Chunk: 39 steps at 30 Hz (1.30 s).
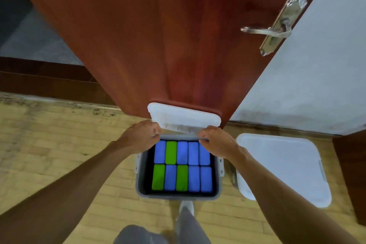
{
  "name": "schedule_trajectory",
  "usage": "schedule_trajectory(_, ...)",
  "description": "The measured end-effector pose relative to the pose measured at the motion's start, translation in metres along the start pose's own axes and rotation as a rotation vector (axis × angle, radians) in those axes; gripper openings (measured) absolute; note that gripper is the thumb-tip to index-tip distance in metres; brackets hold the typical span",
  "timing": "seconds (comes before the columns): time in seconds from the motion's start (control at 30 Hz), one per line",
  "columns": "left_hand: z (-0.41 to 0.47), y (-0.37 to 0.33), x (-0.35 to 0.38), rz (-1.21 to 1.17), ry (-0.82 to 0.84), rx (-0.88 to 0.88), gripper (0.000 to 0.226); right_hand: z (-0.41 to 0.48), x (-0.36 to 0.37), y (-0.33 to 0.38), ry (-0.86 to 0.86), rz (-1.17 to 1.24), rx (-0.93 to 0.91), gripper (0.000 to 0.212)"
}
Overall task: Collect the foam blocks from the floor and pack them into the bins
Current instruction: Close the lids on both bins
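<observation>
Foam blocks (182,152), blue and green, fill the grey bin (178,197); left hand (141,134) and right hand (215,140) grip its white lid (186,118) above the far rim. Second bin (281,164), at the right, is lidded; probably only closing remains.

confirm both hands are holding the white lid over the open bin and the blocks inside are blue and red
Not quite: the head view shows blue blocks and green blocks, no red ones. The left hand and right hand do hold the white lid over the open bin.
</observation>
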<state>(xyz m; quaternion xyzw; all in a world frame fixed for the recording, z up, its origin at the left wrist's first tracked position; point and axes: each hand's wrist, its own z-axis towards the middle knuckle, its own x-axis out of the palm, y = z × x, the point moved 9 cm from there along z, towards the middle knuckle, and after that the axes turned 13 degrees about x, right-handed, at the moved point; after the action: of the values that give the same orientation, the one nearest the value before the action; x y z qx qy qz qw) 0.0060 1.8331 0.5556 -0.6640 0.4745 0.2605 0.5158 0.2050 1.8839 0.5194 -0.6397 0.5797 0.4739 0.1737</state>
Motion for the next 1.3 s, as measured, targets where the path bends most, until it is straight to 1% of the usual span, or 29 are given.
schedule_trajectory(0.03, 0.014, 0.007, 0.001, 0.006, 0.014, 0.007, 0.020, 0.013, -0.001, -0.001, -0.005, -0.004, 0.024, 0.017)
schedule_trajectory(0.17, 0.080, 0.045, 0.013, 0.011, 0.050, 0.027, 0.025, 0.075, 0.012, -0.005, 0.000, 0.005, 0.105, 0.015)
schedule_trajectory(0.2, 0.099, 0.058, 0.022, 0.022, 0.059, 0.035, 0.026, 0.095, 0.020, -0.008, -0.001, 0.005, 0.116, 0.016)
schedule_trajectory(0.3, 0.163, 0.096, 0.061, 0.100, 0.086, 0.116, 0.030, 0.162, 0.052, -0.023, -0.012, -0.025, 0.146, 0.030)
schedule_trajectory(0.37, 0.208, 0.121, 0.090, 0.154, 0.056, 0.175, 0.032, 0.211, 0.077, -0.035, -0.047, -0.071, 0.152, 0.030)
schedule_trajectory(0.47, 0.269, 0.161, 0.136, 0.189, -0.005, 0.214, 0.034, 0.283, 0.112, -0.055, -0.113, -0.125, 0.179, 0.033)
schedule_trajectory(0.57, 0.321, 0.195, 0.183, 0.221, -0.050, 0.257, 0.044, 0.343, 0.147, -0.076, -0.165, -0.150, 0.207, 0.038)
schedule_trajectory(0.67, 0.356, 0.220, 0.215, 0.253, -0.118, 0.295, 0.055, 0.384, 0.180, -0.090, -0.210, -0.156, 0.211, 0.046)
schedule_trajectory(0.73, 0.373, 0.230, 0.231, 0.283, -0.106, 0.292, 0.060, 0.402, 0.195, -0.099, -0.257, -0.165, 0.230, 0.056)
schedule_trajectory(0.8, 0.382, 0.234, 0.244, 0.299, -0.084, 0.288, 0.062, 0.412, 0.205, -0.101, -0.322, -0.165, 0.277, 0.061)
schedule_trajectory(0.87, 0.385, 0.235, 0.250, 0.319, -0.093, 0.284, 0.059, 0.413, 0.208, -0.098, -0.438, -0.173, 0.306, 0.053)
schedule_trajectory(0.93, 0.383, 0.239, 0.252, 0.320, -0.098, 0.277, 0.050, 0.410, 0.212, -0.092, -0.501, -0.161, 0.313, 0.035)
schedule_trajectory(0.97, 0.381, 0.241, 0.253, 0.307, -0.099, 0.278, 0.045, 0.408, 0.215, -0.090, -0.499, -0.144, 0.302, 0.029)
schedule_trajectory(1.0, 0.378, 0.244, 0.256, 0.287, -0.094, 0.279, 0.040, 0.407, 0.219, -0.090, -0.470, -0.127, 0.294, 0.028)
schedule_trajectory(1.07, 0.373, 0.248, 0.262, 0.248, -0.055, 0.283, 0.037, 0.407, 0.228, -0.094, -0.355, -0.115, 0.330, 0.041)
schedule_trajectory(1.1, 0.373, 0.249, 0.264, 0.232, -0.035, 0.286, 0.036, 0.407, 0.230, -0.096, -0.285, -0.133, 0.360, 0.043)
schedule_trajectory(1.17, 0.370, 0.250, 0.264, 0.204, 0.014, 0.275, 0.034, 0.405, 0.233, -0.099, -0.162, -0.166, 0.422, 0.042)
schedule_trajectory(1.23, 0.365, 0.252, 0.258, 0.192, 0.054, 0.254, 0.034, 0.400, 0.226, -0.093, -0.103, -0.168, 0.446, 0.041)
schedule_trajectory(1.3, 0.356, 0.253, 0.247, 0.168, 0.069, 0.227, 0.038, 0.391, 0.215, -0.085, -0.086, -0.118, 0.439, 0.042)
